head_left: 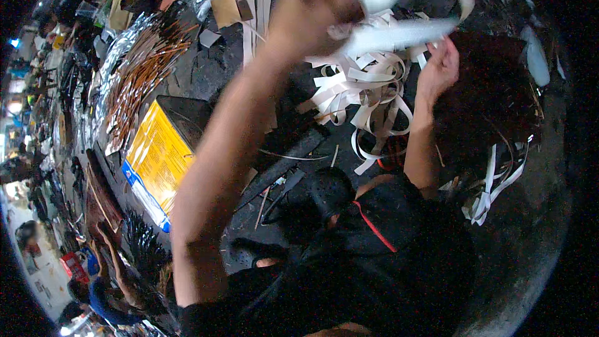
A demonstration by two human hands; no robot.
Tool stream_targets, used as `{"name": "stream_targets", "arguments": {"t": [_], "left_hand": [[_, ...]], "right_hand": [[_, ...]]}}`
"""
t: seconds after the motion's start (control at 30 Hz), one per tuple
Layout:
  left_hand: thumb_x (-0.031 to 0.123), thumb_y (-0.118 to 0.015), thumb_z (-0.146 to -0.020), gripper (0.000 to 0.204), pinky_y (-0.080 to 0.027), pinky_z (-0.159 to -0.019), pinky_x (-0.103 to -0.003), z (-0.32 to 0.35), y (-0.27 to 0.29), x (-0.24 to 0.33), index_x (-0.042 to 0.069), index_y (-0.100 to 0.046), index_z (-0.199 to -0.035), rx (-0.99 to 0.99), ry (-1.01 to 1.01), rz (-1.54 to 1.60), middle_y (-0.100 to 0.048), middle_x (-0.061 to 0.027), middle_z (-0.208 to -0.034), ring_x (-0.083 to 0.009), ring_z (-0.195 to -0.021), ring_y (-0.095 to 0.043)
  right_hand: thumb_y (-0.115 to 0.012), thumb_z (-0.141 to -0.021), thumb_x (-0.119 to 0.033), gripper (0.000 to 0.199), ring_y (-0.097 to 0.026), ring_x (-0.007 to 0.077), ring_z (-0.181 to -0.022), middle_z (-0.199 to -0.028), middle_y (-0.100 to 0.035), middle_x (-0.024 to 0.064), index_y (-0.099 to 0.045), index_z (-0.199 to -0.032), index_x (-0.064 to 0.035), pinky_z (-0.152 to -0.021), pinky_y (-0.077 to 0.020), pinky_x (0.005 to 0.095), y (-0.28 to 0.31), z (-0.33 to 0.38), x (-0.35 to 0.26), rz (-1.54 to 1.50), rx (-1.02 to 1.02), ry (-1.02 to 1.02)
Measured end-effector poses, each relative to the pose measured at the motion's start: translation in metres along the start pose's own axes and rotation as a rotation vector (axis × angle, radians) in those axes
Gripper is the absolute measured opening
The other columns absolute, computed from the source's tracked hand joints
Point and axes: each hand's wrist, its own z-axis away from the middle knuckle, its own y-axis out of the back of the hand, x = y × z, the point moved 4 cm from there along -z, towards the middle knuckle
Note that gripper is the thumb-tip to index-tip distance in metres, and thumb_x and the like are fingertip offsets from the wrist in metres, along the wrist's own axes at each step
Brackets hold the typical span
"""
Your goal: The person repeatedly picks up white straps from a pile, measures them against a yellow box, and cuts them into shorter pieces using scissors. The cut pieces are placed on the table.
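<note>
My left hand point(318, 15), raised at the top middle and smeared by motion, is closed around a looped white strip point(402, 35). The strip bends out to the right in a wide loop, also blurred. My right hand point(438, 68) is lower and further right, its bent fingers pinching at the strip's lower edge. Below and between both hands lies a tangled pile of curled white strips point(380, 87) on the dark floor. Several straight white strips point(259, 15) lie left of my left hand.
A yellow package point(159, 150) with a blue and white end stands left of my left forearm. Beyond it lies a bundle of thin brown strips point(146, 65). More white strips point(490, 187) are at the right. Another person's arms point(115, 262) show at the lower left.
</note>
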Motion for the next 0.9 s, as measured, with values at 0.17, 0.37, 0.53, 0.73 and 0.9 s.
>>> {"name": "stream_targets", "arguments": {"t": [0.17, 0.37, 0.53, 0.73, 0.9], "left_hand": [[0.025, -0.061, -0.083, 0.029, -0.05, -0.077, -0.042, 0.118, -0.147, -0.142, 0.003, -0.064, -0.102, -0.165, 0.06, -0.266, -0.064, -0.0212, -0.1, -0.0397, -0.088, -0.062], [0.013, -0.061, -0.085, 0.022, -0.048, -0.08, -0.038, 0.205, -0.073, -0.246, 0.001, -0.06, -0.103, 0.62, 0.531, 0.193, -0.062, -0.016, -0.089, -0.0306, -0.09, -0.06], [0.024, -0.066, -0.082, 0.031, -0.047, -0.079, -0.039, 0.234, -0.044, -0.241, 0.0, -0.056, -0.099, 0.586, 0.689, -0.112, -0.061, -0.0153, -0.091, -0.0314, -0.087, -0.06], [0.027, -0.069, -0.081, 0.032, -0.047, -0.076, -0.038, 0.241, -0.034, -0.238, 0.001, -0.055, -0.093, 0.621, 0.766, -0.186, -0.061, -0.014, -0.089, -0.0278, -0.083, -0.06], [0.021, -0.064, -0.087, 0.022, -0.048, -0.072, -0.028, 0.218, -0.016, -0.185, 0.001, -0.055, -0.09, 0.668, 0.335, 0.345, -0.061, -0.0058, -0.087, -0.0149, -0.08, -0.059]], "right_hand": [[-0.051, -0.092, -0.007, 0.029, -0.056, 0.021, -0.101, -0.111, -0.05, 0.0117, -0.056, -0.121, -0.0022, -0.089, -0.0438, 0.0318, -0.007, 0.017, -0.007, 0.1, 0.021, 0.003], [-0.054, -0.091, -0.007, 0.026, -0.055, 0.0168, -0.093, -0.107, -0.059, 0.0077, -0.058, -0.117, -0.0042, -0.085, -0.0434, 0.0288, -0.053, 0.078, -0.012, -0.033, -0.452, -0.016], [-0.058, -0.089, -0.008, 0.026, -0.057, 0.0196, -0.092, -0.105, -0.059, 0.0094, -0.058, -0.114, -0.0043, -0.081, -0.0464, 0.0304, -0.078, 0.158, -0.028, -0.136, -0.807, -0.092], [-0.059, -0.087, -0.007, 0.021, -0.058, 0.0183, -0.084, -0.103, -0.053, 0.0105, -0.06, -0.108, -0.0031, -0.074, -0.0492, 0.0288, -0.085, 0.22, -0.051, -0.235, -1.154, -0.03], [-0.061, -0.089, -0.026, 0.024, -0.058, 0.0133, -0.083, -0.088, -0.06, 0.0041, -0.063, -0.101, -0.005, -0.074, -0.0463, 0.0274, -0.099, 0.239, -0.065, -0.329, -1.471, -0.274]]}}
